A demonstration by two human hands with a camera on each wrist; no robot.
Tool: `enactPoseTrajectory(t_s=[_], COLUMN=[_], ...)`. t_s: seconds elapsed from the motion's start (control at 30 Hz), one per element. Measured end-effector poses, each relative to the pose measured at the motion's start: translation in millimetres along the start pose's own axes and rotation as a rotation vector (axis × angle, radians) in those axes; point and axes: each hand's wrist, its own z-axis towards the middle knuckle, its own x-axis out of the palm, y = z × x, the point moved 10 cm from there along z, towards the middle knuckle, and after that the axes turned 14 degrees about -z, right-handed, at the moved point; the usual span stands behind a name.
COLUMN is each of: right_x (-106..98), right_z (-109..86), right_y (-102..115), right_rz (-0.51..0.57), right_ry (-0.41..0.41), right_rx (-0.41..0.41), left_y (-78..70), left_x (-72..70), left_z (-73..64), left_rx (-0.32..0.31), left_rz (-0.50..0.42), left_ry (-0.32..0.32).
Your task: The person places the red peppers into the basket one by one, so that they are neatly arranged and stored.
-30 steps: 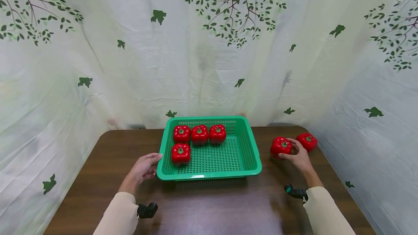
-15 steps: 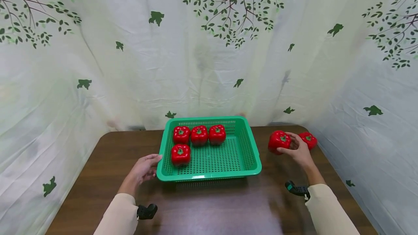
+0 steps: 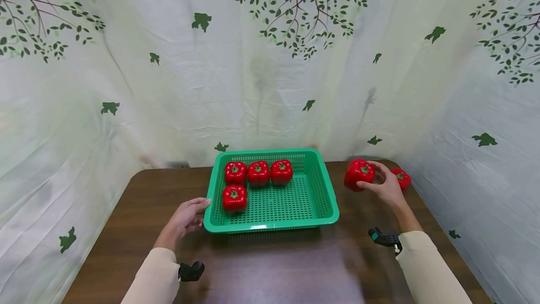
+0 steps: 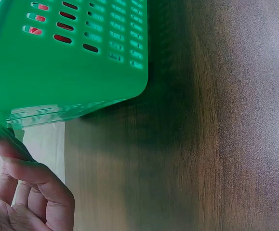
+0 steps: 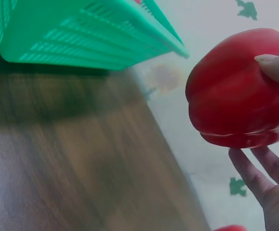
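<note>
My right hand [image 3: 387, 190] grips a glossy red bell pepper [image 3: 357, 175] between thumb and fingers, held up off the table at the right. The right wrist view has this pepper large, with the thumb on one side and fingertips on the other. At the left, my left hand [image 3: 186, 217] pinches the rim of a green plastic basket [image 3: 270, 225] at its left side. Its curled fingers [image 4: 47, 185] show below the rim in the left wrist view. Several red bell peppers sit inside the basket: three in the back row, one pepper [image 3: 234, 199] in front of the left one.
Another red bell pepper [image 3: 402, 180] lies near the right edge of the brown wooden table [image 3: 278, 266], partly hidden by my right hand. Behind the table hangs a pale curtain [image 3: 261, 83] with leaf prints. The basket's right part shows bare perforated floor.
My right hand has lifted the bell pepper up off the table and moved it slightly to the left and away from me. The left hand stays at the basket rim.
</note>
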Motion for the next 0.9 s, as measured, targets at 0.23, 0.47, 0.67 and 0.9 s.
enactPoseTrajectory(t_s=[0.23,0.47,0.67,0.9], right_x=[5,6,14,29], right_z=[-0.4,1.2,2.4,2.9], right_y=[17,35,51,69], right_rz=[0.036,0.055,0.051,0.052], right_ry=[0.012,0.048,0.106,0.180], right_rx=[-0.057,-0.093,-0.146,-0.201], left_y=[-2.0,-2.1,-1.8,-1.2], left_x=[-1.0,2.6,3.0,1.0], left_z=[-0.1,0.3,1.9,0.5], left_rx=[0.002,0.014,0.016,0.007], left_rz=[0.001,-0.011,-0.013,-0.026], left_ry=[-0.005,0.002,-0.002,-0.007])
